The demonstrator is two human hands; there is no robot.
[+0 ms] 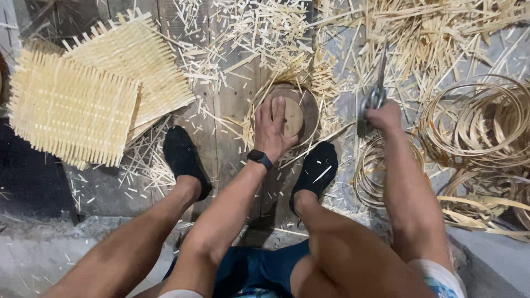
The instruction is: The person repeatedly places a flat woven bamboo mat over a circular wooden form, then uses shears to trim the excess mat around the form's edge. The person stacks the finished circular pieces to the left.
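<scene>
Knees and two black-socked feet frame the floor (232,105). Left hand (274,128) presses flat, fingers spread, on a round wooden disc (294,117) ringed by a thin bamboo hoop (249,118), between the feet. Right hand (383,116) grips scissors (377,92). Two woven mats (72,110) lie left; coiled strips (477,124) lie right.

Your round wooden disc (292,113) lies flat on the floor inside a thin bamboo hoop (251,110), and your metal scissors (378,91) point away from you, off to the right.
</scene>
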